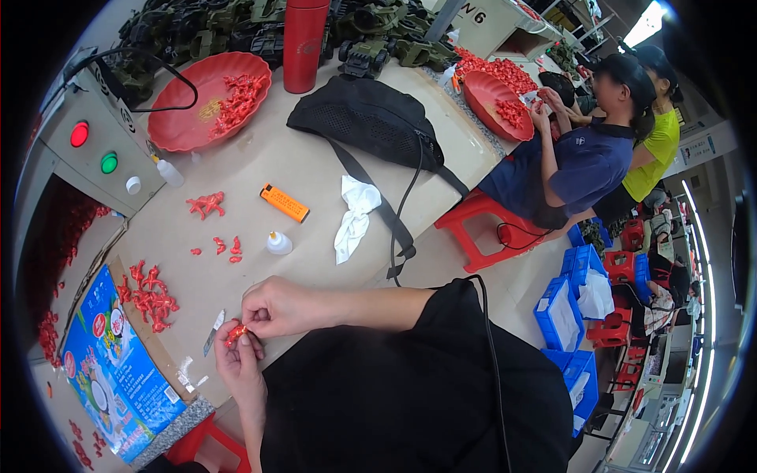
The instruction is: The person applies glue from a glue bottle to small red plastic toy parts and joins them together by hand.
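Observation:
My left hand pinches a small red plastic toy figure between thumb and fingers. Closed fingers of my right hand grip it from above, hiding part of it. Beside my left fingertips, a thin metal blade lies on the table. A pile of glossy red figures rests to the left of my hands. Farther off lie one larger red figure and several small red pieces. A small white bottle stands beyond my right hand, near an orange lighter.
A red dish of figures and a red flask stand at the back. A black bag trails its strap near a white tissue. Blue printed cardboard borders the left. A co-worker sits at right by blue crates.

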Available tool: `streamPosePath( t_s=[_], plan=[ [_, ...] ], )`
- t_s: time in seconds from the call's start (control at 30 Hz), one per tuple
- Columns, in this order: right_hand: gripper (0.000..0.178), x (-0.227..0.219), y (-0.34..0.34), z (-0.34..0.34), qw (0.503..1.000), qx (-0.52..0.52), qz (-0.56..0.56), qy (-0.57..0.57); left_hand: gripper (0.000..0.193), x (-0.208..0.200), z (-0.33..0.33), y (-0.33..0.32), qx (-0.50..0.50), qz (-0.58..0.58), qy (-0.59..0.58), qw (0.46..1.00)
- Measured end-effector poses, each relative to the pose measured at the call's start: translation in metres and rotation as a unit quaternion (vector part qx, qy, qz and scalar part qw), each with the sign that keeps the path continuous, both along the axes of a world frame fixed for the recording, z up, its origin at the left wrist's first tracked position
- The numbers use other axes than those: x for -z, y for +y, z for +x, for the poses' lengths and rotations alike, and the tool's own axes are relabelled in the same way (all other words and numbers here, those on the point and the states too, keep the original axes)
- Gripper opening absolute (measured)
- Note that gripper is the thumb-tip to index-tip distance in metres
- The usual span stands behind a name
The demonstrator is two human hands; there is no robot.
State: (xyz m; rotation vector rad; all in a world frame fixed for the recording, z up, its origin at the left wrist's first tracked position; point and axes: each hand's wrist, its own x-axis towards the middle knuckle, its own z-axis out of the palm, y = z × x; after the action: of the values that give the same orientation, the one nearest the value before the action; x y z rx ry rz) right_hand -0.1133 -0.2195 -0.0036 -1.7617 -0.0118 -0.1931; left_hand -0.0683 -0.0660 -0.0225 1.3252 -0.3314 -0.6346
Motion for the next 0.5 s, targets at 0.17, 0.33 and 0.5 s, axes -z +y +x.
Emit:
streamPosePath(
  t_s=[0.17,0.33,0.5],
  plan=[
    [0.006,0.0036,0.0012,0.0051,1.000,-0.030,0.005,0.006,0.018,-0.0012,-0.0016,0.0054,-0.019,0.017,-0.011,1.000],
    [0.007,-0.0030,-0.0035,-0.0026,0.999,0.001,-0.016,0.031,0.020,-0.0080,0.0010,0.0009,0.020,0.025,0.010,0.999],
    [0.005,-0.0001,-0.0005,0.0003,0.996,-0.004,0.038,0.085,0.020,-0.0058,0.0053,0.0033,0.033,0.013,0.032,0.999]
  ],
)
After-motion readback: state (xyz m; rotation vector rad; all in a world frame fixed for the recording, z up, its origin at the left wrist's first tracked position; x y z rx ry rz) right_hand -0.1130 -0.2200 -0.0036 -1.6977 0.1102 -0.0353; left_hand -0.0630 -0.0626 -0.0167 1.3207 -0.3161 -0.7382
